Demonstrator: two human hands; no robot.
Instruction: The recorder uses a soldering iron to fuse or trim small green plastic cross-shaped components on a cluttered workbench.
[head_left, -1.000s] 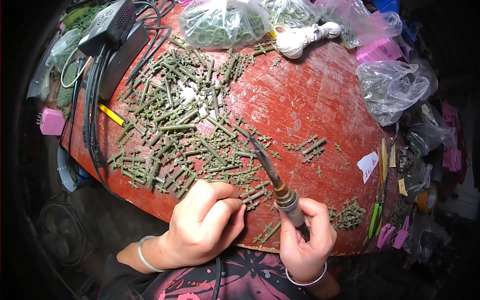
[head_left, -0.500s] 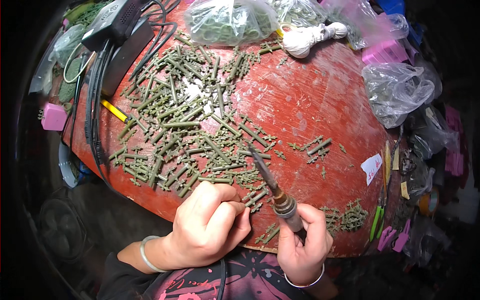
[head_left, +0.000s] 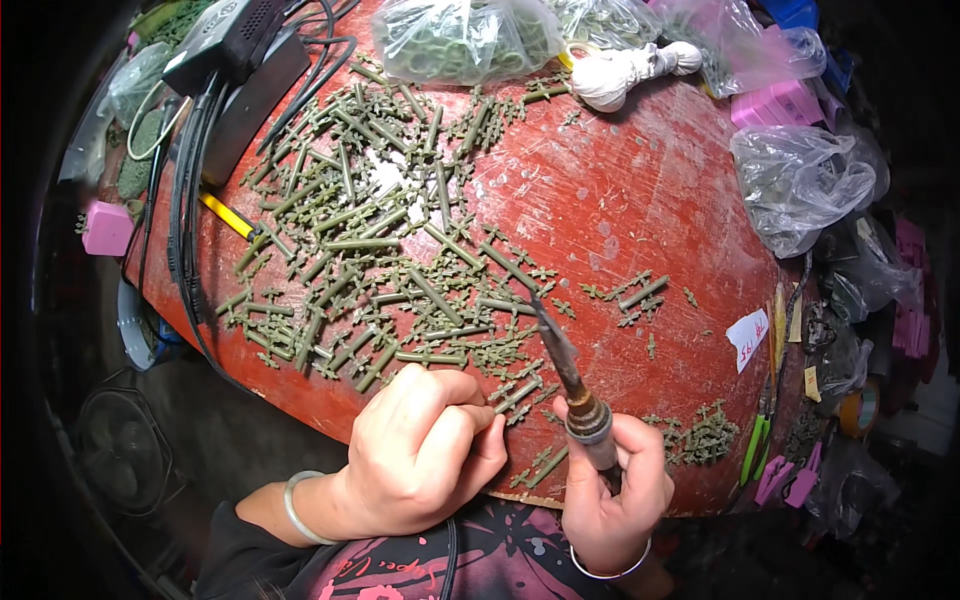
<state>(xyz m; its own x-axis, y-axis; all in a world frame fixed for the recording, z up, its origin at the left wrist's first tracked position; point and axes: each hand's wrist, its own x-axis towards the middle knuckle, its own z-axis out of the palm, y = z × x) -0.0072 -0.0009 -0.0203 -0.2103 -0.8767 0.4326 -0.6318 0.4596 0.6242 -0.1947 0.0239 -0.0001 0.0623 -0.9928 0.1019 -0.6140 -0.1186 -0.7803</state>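
Observation:
My left hand (head_left: 420, 455) is closed near the table's front edge, its thumb and fingertips pinching the end of a small olive-green plastic sprue piece (head_left: 519, 394), a rod with little side bits. Part of that piece is hidden by the fingers. To the right, my right hand (head_left: 618, 480) grips a soldering iron (head_left: 588, 418) by its handle. Its dark tip points up and away from me, apart from the left hand's piece. Beyond both hands spreads a loose pile of similar green sprue pieces (head_left: 365, 243) on the red table (head_left: 570, 190).
A black power box (head_left: 225, 45) with cables and a yellow-handled tool (head_left: 228, 215) lie at the left. Clear bags (head_left: 468, 40) and a white string bundle (head_left: 610, 85) line the back. Green-handled snips (head_left: 757, 448) and a small green heap (head_left: 705, 435) are at the right.
The soldering iron and my right hand have shifted slightly to the right. My left hand has hardly moved and keeps its pinch on the sprue piece.

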